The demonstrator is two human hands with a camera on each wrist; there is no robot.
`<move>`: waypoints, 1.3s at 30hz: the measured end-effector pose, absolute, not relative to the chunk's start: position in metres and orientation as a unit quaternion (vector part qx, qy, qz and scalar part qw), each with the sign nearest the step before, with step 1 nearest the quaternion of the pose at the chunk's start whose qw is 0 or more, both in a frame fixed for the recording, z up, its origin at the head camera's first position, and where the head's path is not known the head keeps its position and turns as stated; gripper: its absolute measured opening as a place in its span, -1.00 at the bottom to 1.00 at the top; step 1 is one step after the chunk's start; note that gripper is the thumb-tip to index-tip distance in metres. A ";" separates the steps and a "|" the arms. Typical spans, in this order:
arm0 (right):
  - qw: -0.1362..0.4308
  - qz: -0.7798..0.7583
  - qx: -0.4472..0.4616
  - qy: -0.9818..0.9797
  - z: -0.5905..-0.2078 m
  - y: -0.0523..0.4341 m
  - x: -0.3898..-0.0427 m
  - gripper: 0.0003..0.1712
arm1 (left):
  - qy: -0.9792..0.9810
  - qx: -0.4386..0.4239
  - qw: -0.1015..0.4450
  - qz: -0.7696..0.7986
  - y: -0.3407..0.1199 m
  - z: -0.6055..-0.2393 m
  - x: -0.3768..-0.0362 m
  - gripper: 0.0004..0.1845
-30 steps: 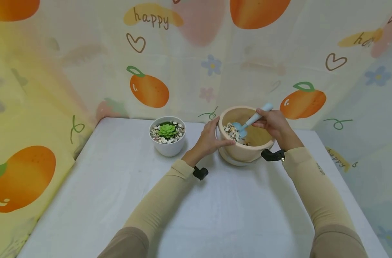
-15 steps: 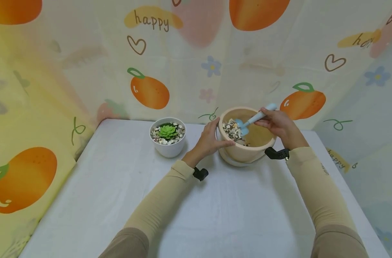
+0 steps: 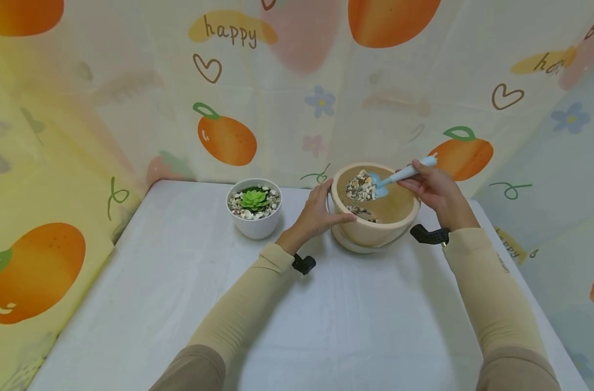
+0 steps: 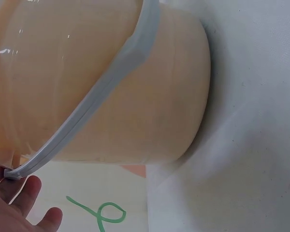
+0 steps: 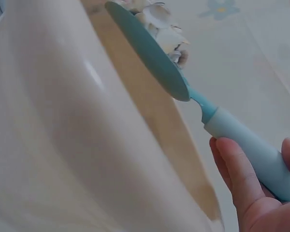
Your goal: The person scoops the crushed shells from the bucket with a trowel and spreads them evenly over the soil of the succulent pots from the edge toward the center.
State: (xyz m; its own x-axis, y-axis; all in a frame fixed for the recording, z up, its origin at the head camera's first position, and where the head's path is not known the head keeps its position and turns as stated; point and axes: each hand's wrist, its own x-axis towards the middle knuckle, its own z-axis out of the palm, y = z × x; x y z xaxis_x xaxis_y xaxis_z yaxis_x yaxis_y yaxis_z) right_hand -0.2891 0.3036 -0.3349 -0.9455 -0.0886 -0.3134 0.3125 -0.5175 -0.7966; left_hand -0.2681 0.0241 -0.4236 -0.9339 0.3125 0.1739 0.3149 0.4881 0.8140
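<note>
My right hand (image 3: pixel 436 193) pinches the pale blue handle of a small hand trowel (image 5: pixel 251 145) between thumb and fingers. A mound of shells and small stones (image 3: pixel 361 186) sits on its blade, over the mouth of a beige bucket (image 3: pixel 370 232). In the right wrist view the blade rises above the rim, carrying the shells (image 5: pixel 166 34). My left hand (image 3: pixel 316 213) holds the bucket's left rim, its thumb along the near edge. The left wrist view shows its fingers at the end of the bucket's grey handle (image 4: pixel 87 108). More shells (image 3: pixel 360 210) lie inside the bucket.
Left of the bucket stands a white pot (image 3: pixel 258 225) with a green succulent (image 3: pixel 254 199) among shells and stones. Both stand towards the back of a white-covered table (image 3: pixel 355 315). A printed curtain (image 3: pixel 277 98) hangs close behind them.
The right hand has drawn the trowel up and to the right, lifting the loaded blade off the shells in the bucket. The left hand has stayed on the rim.
</note>
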 end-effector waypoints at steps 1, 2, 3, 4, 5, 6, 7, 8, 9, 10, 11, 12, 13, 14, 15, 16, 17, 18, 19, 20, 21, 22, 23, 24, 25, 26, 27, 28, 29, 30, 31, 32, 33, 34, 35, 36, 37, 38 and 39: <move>0.108 -0.866 0.116 0.475 -0.335 0.303 -0.289 -0.88 | -0.863 -0.182 0.001 -0.471 0.024 -0.423 -0.268 0.18; 0.101 -0.867 0.114 0.475 -0.336 0.303 -0.288 -0.88 | -0.863 -0.183 0.000 -0.470 0.024 -0.423 -0.268 0.18; 0.093 -0.868 0.113 0.474 -0.336 0.303 -0.288 -0.89 | -0.864 -0.184 -0.001 -0.469 0.023 -0.422 -0.268 0.19; 0.086 -0.869 0.112 0.474 -0.337 0.303 -0.288 -0.89 | -0.864 -0.186 -0.001 -0.468 0.023 -0.421 -0.268 0.19; 0.080 -0.870 0.111 0.474 -0.337 0.302 -0.287 -0.89 | -0.864 -0.188 -0.001 -0.467 0.023 -0.421 -0.268 0.19; 0.074 -0.870 0.109 0.476 -0.337 0.302 -0.287 -0.89 | -0.864 -0.191 -0.001 -0.466 0.022 -0.420 -0.268 0.19; 0.070 -0.869 0.108 0.478 -0.337 0.302 -0.287 -0.88 | -0.864 -0.194 -0.002 -0.464 0.021 -0.420 -0.268 0.19; 0.066 -0.869 0.107 0.479 -0.338 0.301 -0.286 -0.88 | -0.864 -0.196 -0.002 -0.464 0.021 -0.420 -0.268 0.19; 0.063 -0.870 0.106 0.477 -0.338 0.301 -0.286 -0.88 | -0.864 -0.198 -0.003 -0.463 0.020 -0.420 -0.269 0.18; 0.059 -0.871 0.104 0.477 -0.338 0.301 -0.286 -0.87 | -0.864 -0.201 -0.003 -0.461 0.020 -0.420 -0.269 0.18; 0.056 -0.872 0.102 0.475 -0.338 0.301 -0.285 -0.87 | -0.864 -0.203 -0.004 -0.460 0.019 -0.420 -0.269 0.17; 0.053 -0.874 0.101 0.473 -0.338 0.301 -0.284 -0.87 | -0.864 -0.204 -0.004 -0.461 0.019 -0.419 -0.269 0.17; 0.050 -0.875 0.099 0.471 -0.338 0.301 -0.284 -0.87 | -0.863 -0.206 -0.005 -0.461 0.018 -0.419 -0.270 0.17; 0.047 -0.877 0.097 0.468 -0.338 0.301 -0.283 -0.87 | -0.862 -0.207 -0.005 -0.463 0.018 -0.419 -0.270 0.17; 0.045 -0.879 0.096 0.466 -0.338 0.301 -0.283 -0.87 | -0.861 -0.207 -0.005 -0.464 0.018 -0.419 -0.270 0.17; 0.044 -0.879 0.095 0.465 -0.338 0.301 -0.282 -0.87 | -0.861 -0.207 -0.005 -0.464 0.018 -0.419 -0.270 0.17; 0.043 -0.881 0.094 0.462 -0.338 0.301 -0.282 -0.87 | -0.860 -0.207 -0.005 -0.466 0.017 -0.419 -0.270 0.17; 0.042 -0.883 0.093 0.458 -0.338 0.301 -0.282 -0.87 | -0.860 -0.207 -0.004 -0.466 0.017 -0.419 -0.270 0.17; 0.041 -0.884 0.093 0.456 -0.339 0.300 -0.282 -0.87 | -0.861 -0.208 -0.005 -0.465 0.017 -0.419 -0.270 0.17; 0.040 -0.885 0.094 0.454 -0.339 0.300 -0.281 -0.86 | -0.861 -0.208 -0.004 -0.464 0.017 -0.419 -0.270 0.16; 0.039 -0.885 0.094 0.454 -0.340 0.300 -0.281 -0.86 | -0.862 -0.209 -0.004 -0.463 0.017 -0.419 -0.270 0.16; 0.038 -0.887 0.095 0.450 -0.340 0.300 -0.280 -0.86 | -0.862 -0.210 -0.004 -0.462 0.017 -0.419 -0.270 0.16; 0.037 -0.887 0.095 0.451 -0.341 0.300 -0.280 -0.86 | -0.862 -0.210 -0.003 -0.461 0.017 -0.420 -0.270 0.16; 0.036 -0.886 0.096 0.452 -0.342 0.300 -0.280 -0.86 | -0.862 -0.210 -0.003 -0.461 0.016 -0.420 -0.270 0.16; 0.034 -0.884 0.096 0.457 -0.342 0.300 -0.279 -0.86 | -0.862 -0.210 -0.003 -0.461 0.016 -0.420 -0.270 0.16; 0.033 -0.883 0.096 0.459 -0.342 0.300 -0.279 -0.86 | -0.862 -0.209 -0.004 -0.461 0.016 -0.420 -0.269 0.16; 0.031 -0.882 0.096 0.461 -0.343 0.300 -0.279 -0.86 | -0.863 -0.207 -0.006 -0.461 0.016 -0.419 -0.269 0.16; 0.030 -0.881 0.097 0.462 -0.343 0.300 -0.279 -0.86 | -0.864 -0.205 -0.007 -0.460 0.016 -0.419 -0.269 0.16; 0.028 -0.879 0.097 0.467 -0.343 0.300 -0.279 -0.87 | -0.865 -0.204 -0.008 -0.459 0.016 -0.419 -0.269 0.15; 0.028 -0.879 0.097 0.466 -0.343 0.300 -0.279 -0.87 | -0.865 -0.203 -0.010 -0.458 0.015 -0.418 -0.268 0.15; 0.027 -0.880 0.096 0.465 -0.342 0.300 -0.278 -0.87 | -0.866 -0.202 -0.011 -0.457 0.015 -0.418 -0.268 0.15; 0.026 -0.882 0.096 0.461 -0.342 0.300 -0.278 -0.87 | -0.867 -0.201 -0.012 -0.457 0.015 -0.418 -0.268 0.15; 0.025 -0.882 0.096 0.460 -0.342 0.299 -0.277 -0.86 | -0.866 -0.202 -0.012 -0.456 0.015 -0.417 -0.268 0.15; 0.024 -0.882 0.097 0.460 -0.342 0.299 -0.277 -0.85 | -0.867 -0.203 -0.012 -0.456 0.015 -0.417 -0.268 0.14; 0.023 -0.884 0.096 0.456 -0.341 0.299 -0.277 -0.84 | -0.867 -0.203 -0.011 -0.455 0.014 -0.417 -0.268 0.14; 0.023 -0.887 0.095 0.452 -0.341 0.298 -0.276 -0.83 | -0.867 -0.203 -0.012 -0.455 0.014 -0.417 -0.268 0.13; 0.021 -0.887 0.095 0.452 -0.341 0.298 -0.276 -0.83 | -0.867 -0.204 -0.011 -0.455 0.014 -0.417 -0.268 0.13; 0.020 -0.887 0.095 0.451 -0.341 0.298 -0.275 -0.83 | -0.867 -0.203 -0.011 -0.455 0.013 -0.418 -0.268 0.13; 0.018 -0.885 0.095 0.455 -0.340 0.297 -0.275 -0.83 | -0.867 -0.204 -0.010 -0.455 0.013 -0.418 -0.268 0.12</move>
